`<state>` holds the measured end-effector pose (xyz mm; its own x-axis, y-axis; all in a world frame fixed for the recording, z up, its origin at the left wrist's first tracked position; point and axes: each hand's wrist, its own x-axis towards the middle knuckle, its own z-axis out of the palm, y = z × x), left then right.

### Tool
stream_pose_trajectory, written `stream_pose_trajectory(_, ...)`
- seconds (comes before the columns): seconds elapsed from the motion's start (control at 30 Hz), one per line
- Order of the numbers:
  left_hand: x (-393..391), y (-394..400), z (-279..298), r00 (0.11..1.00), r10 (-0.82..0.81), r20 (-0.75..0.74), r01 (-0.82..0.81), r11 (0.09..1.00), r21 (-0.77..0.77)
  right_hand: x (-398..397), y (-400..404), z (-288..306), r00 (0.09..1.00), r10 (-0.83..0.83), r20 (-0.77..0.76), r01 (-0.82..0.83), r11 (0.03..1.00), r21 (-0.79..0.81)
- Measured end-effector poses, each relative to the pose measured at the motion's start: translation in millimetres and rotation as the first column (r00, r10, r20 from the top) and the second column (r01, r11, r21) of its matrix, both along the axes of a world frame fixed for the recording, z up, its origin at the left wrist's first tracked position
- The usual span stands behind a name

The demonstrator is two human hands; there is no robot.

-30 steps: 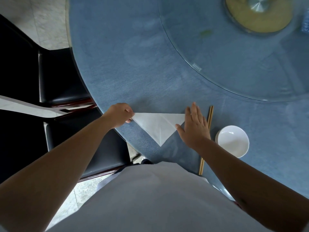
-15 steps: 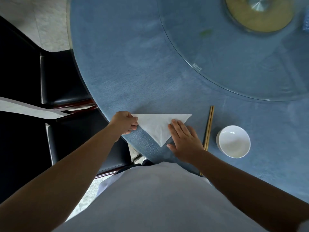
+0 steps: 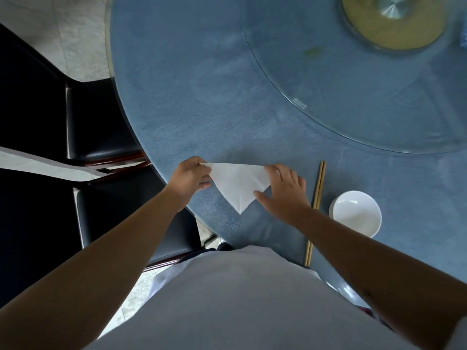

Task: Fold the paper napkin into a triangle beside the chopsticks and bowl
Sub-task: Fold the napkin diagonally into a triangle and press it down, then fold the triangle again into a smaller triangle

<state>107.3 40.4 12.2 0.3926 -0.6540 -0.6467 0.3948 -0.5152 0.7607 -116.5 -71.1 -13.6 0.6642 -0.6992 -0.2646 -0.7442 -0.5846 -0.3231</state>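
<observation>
single head view, steeply downward, seemingly close over table (image 3: 192,102).

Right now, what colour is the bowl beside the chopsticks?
Plain white, inside and out; the bowl shows clearly in the head view, the only view.

A white paper napkin (image 3: 237,186) folded into a triangle lies on the round table covered in blue cloth (image 3: 202,97), its long edge away from the person and its point toward them. The left hand (image 3: 190,176) pinches the napkin's left corner, while the right hand (image 3: 284,190) rests spread over its right corner. Just right of that hand lies a pair of light wooden chopsticks (image 3: 318,188), then a round white bowl (image 3: 355,213); a clear glass turntable (image 3: 353,92) sits farther back
</observation>
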Motion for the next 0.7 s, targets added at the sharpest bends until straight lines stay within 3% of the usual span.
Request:
stream_pose_trajectory(0.1,2,-3,12,0.997,-0.070,-0.017,0.067,0.988,-0.136,17,-25,6,0.996,-0.075,0.056,0.065,0.986,0.155)
stream_pose_trajectory(0.27,7,-6,36,0.955,-0.289,-0.070,0.259,0.924,-0.282,35,-45,18,0.977,0.213,0.029,-0.206,0.890,0.407)
stream_pose_trajectory(0.33,12,-8,44,0.918,-0.385,-0.095,0.342,0.889,-0.305,37,-42,16,0.980,0.167,0.111,-0.200,0.854,0.481)
stream_pose_trajectory(0.4,16,-8,51,0.886,-0.449,-0.115,0.394,0.859,-0.326,39,-37,17,0.985,0.021,0.171,-0.121,0.795,0.595)
stream_pose_trajectory(0.5,20,-15,57,0.912,-0.389,-0.126,0.332,0.885,-0.326,36,-27,19,0.988,-0.011,0.153,-0.097,0.726,0.681)
stream_pose_trajectory(0.6,24,-28,56,0.959,-0.282,0.025,0.280,0.929,-0.242,26,-9,15,0.988,-0.060,0.144,-0.064,0.685,0.725)
stream_pose_trajectory(0.7,23,-48,47,0.938,-0.262,0.228,0.291,0.951,-0.105,17,8,13,0.973,-0.197,0.123,0.036,0.651,0.758)
